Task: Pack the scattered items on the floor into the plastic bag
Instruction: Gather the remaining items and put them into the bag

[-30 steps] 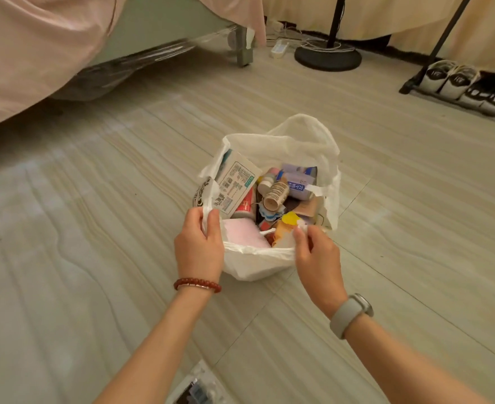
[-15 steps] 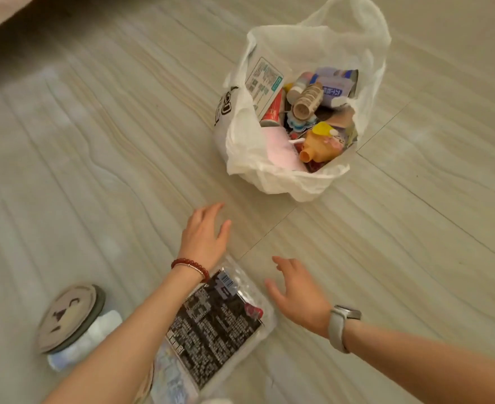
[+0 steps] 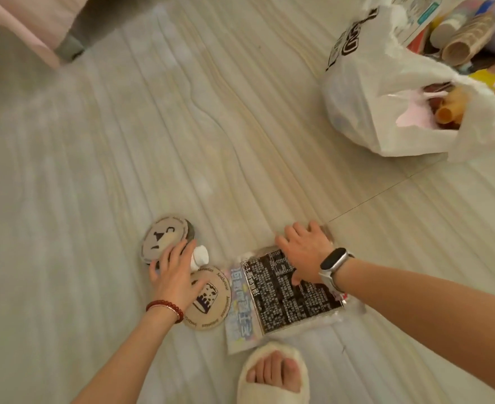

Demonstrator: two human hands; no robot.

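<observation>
The white plastic bag (image 3: 365, 91) stands open at the upper right, holding tubes, a roll and boxes. On the floor near me lie a black printed packet (image 3: 287, 298), two round cardboard coasters (image 3: 164, 240) (image 3: 211, 301) and a small white bottle (image 3: 200, 256). My left hand (image 3: 176, 275) lies over the white bottle, between the two coasters, fingers spread and bent around it. My right hand (image 3: 304, 249) rests on the top edge of the black packet, fingers bent over its far end.
The floor is pale wood-grain tile. A bed leg (image 3: 68, 49) with pink bedding (image 3: 15, 21) stands at the upper left. My foot in a fluffy white slipper (image 3: 272, 374) sits just below the packet.
Both hands left the bag and came down towards me. The left went left onto the bottle by the coasters; the right went onto the black packet. My view dropped, and the bag now sits far right.
</observation>
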